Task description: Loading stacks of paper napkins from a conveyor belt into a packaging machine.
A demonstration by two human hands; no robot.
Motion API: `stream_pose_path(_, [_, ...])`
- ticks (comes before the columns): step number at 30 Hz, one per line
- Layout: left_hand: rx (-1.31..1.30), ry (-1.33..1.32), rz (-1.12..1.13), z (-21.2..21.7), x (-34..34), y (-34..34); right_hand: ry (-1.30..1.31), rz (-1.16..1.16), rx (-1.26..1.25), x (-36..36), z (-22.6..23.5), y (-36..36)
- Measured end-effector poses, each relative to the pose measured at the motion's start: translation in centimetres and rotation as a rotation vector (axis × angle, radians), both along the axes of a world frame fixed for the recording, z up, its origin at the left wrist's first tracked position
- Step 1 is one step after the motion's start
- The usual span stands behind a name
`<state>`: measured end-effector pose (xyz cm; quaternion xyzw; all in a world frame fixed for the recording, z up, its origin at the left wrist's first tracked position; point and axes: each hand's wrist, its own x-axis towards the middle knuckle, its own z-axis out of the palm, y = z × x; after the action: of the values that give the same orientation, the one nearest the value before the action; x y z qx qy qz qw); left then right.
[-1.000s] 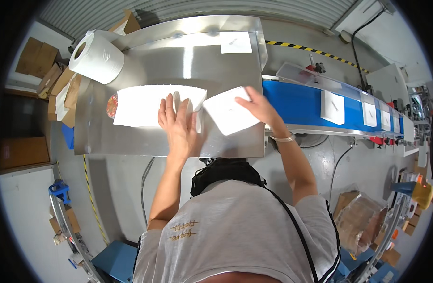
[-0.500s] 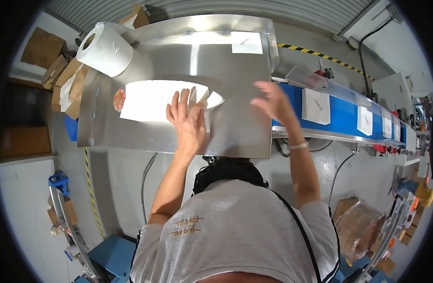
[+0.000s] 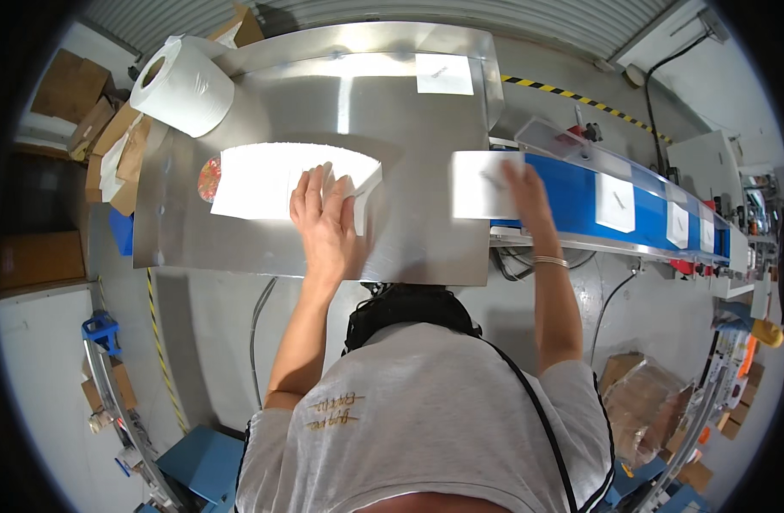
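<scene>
My left hand (image 3: 322, 222) lies over the right part of a long fanned row of flat white paper pieces (image 3: 255, 181) on the steel table. Its fingers are bent and a little apart, with the tips on the paper. At the row's left end sits a round, red patterned object (image 3: 210, 179), partly covered. My right hand (image 3: 527, 192), slightly blurred, grips the right edge of one white paper piece (image 3: 480, 190) with a small grey mark. That piece spans the gap between the table's right edge and the blue conveyor belt (image 3: 567, 188).
Farther along the belt lie several similar white pieces (image 3: 615, 203), beside a clear guard (image 3: 571, 145). A big white paper roll (image 3: 182, 90) stands on the steel table (image 3: 409, 248) at its far left. One white sheet (image 3: 444, 74) lies near the raised back edge. Cardboard boxes (image 3: 118, 158) are at left.
My right hand was empty over the belt's start; now a white paper piece is in it. The pieces on the belt have moved right. My left hand has shifted slightly left along the row.
</scene>
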<state>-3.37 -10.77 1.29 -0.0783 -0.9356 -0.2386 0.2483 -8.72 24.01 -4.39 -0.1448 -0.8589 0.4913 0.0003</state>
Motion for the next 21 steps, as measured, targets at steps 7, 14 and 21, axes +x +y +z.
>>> stream_pose_path(7, [0.017, 0.014, 0.005, -0.1, 0.0, 0.1, 0.253, -0.304, 1.002, 0.2, 0.3, 4.0])
stream_pose_path(14, [-0.058, -0.034, -0.078, 0.8, 0.1, -0.2, 0.285, 0.796, 0.037, -1.2, 3.3, -11.9])
stream_pose_path(21, [0.019, -0.064, 0.063, 0.8, -0.5, -1.0, -0.004, 0.625, -0.536, -2.0, 0.3, -11.9])
